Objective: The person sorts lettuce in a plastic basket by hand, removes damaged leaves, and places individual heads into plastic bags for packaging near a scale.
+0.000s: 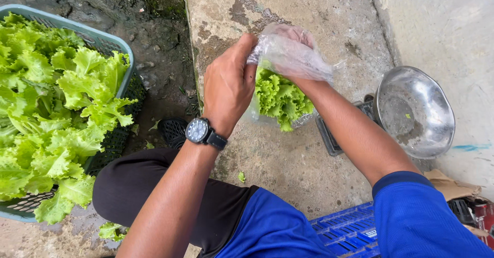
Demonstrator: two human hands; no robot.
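My left hand (229,83), with a black wristwatch on the wrist, grips the edge of a clear plastic bag (290,57) at the centre of the view. My right hand (296,34) is inside the top of that bag, seen through the plastic. A bunch of green lettuce (280,99) sits in the bag, its frilly leaves sticking out at the lower side. Both hands hold the bag above a wet concrete floor (288,165).
A teal plastic basket (105,39) heaped with lettuce (51,114) stands at the left. A scale with a shiny metal bowl (417,111) stands at the right. A blue plastic crate (345,229) lies near my legs, with brown paper (450,185) at the lower right.
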